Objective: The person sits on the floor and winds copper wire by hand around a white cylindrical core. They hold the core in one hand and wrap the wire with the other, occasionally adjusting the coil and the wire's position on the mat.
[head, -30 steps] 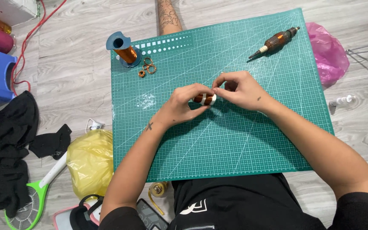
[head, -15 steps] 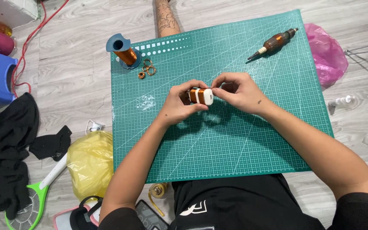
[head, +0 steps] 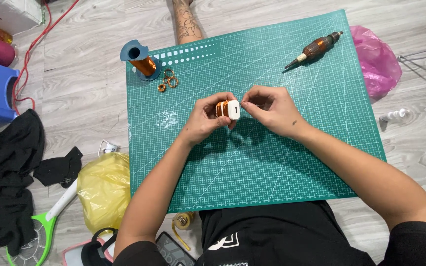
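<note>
Left hand point(head: 205, 118) grips the copper coil bobbin point(head: 228, 109); right hand point(head: 271, 109) pinches its end

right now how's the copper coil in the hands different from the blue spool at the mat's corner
The coil is held off the green mat by the left hand and right hand; the blue spool lies untouched. The coil has a white end piece, the spool blue ends. Both carry copper-coloured wire.

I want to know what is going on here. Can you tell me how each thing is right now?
Small coil: held in the left hand.
Right hand: fingertips at the coil's end.
Wire spool: tilted on the mat.
Motor part: lying flat, untouched.
Wire rings: loose on the mat.
</note>
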